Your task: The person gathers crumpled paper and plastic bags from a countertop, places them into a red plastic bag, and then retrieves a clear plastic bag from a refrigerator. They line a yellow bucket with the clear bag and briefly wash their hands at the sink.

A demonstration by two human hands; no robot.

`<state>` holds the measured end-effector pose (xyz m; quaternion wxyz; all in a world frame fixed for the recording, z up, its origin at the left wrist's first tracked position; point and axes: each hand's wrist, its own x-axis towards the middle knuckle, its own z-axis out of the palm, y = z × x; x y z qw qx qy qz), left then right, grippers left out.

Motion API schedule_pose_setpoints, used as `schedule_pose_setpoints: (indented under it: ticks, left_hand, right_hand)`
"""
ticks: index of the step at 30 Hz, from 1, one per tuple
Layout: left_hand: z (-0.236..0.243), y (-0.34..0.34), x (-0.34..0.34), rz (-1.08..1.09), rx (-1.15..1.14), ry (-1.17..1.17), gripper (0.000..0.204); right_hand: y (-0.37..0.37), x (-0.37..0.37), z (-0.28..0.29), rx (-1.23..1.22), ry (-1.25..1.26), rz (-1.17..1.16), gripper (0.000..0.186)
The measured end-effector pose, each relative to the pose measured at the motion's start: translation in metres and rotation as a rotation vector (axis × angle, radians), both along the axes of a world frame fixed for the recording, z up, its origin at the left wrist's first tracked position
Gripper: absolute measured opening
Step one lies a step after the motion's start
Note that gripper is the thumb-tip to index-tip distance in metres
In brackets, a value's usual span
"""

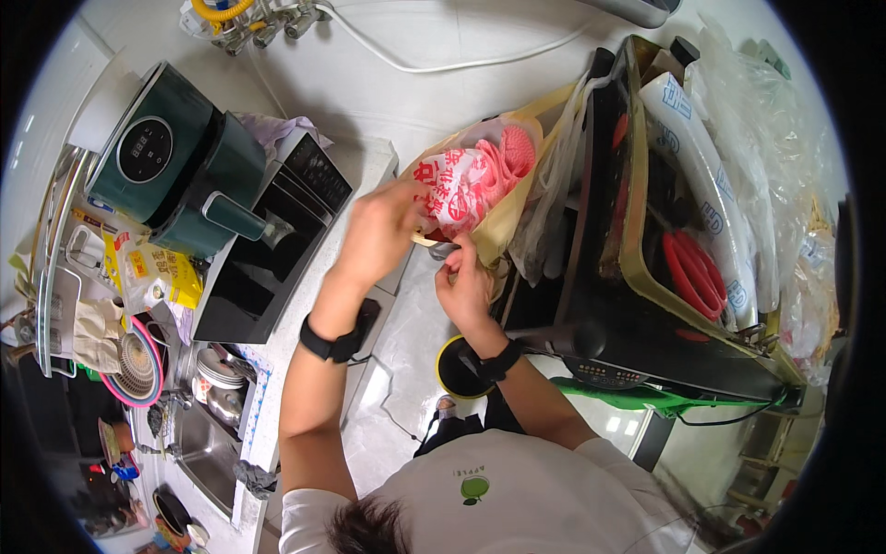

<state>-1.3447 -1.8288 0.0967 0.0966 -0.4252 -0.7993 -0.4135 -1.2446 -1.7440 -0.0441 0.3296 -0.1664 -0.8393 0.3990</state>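
A pale yellow bag (503,231) hangs upright with its mouth open beside a black appliance. Inside it sit a white plastic bag with red print (452,189) and a pink knitted cloth (517,157). My left hand (380,231) is at the left side of the bag's mouth, fingers curled by the plastic bag's edge; what they pinch is hidden. At the near rim, my right hand (464,286) is closed, thumb and fingertips gripping the yellow bag's edge. Dark bands circle both wrists.
To the left, a green air fryer (175,157) stands on a black microwave (277,249). The black appliance (591,305) on the right carries a red-handled item (694,274) and plastic packs. A sink (208,462) lies lower left; a yellow-rimmed round bin (459,369) stands below my hands.
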Motion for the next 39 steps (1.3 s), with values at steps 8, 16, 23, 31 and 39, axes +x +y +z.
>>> schedule_pose_setpoints:
  ticks: [8, 16, 23, 31, 39]
  left_hand:
    - [-0.061, 0.073, -0.027, -0.055, -0.936, -0.046, 0.027]
    - [-0.055, 0.023, -0.023, -0.476, -0.908, -0.125, 0.024]
    - [-0.031, 0.124, -0.027, 0.003, -0.248, 0.125, 0.026]
    - [-0.083, 0.089, -0.014, -0.526, -0.693, -0.303, 0.023]
    - [-0.119, 0.130, -0.090, 0.211, -0.823, -0.467, 0.025]
  right_hand:
    - [0.000, 0.011, -0.007, -0.073, 0.097, -0.033, 0.043]
    - [0.001, 0.017, -0.014, 0.104, 0.109, -0.111, 0.027]
    - [-0.006, 0.020, -0.023, 0.057, 0.017, -0.107, 0.025]
    - [-0.003, 0.018, -0.026, 0.110, 0.104, -0.107, 0.026]
    - [-0.008, 0.022, -0.019, -0.090, -0.081, 0.020, 0.018]
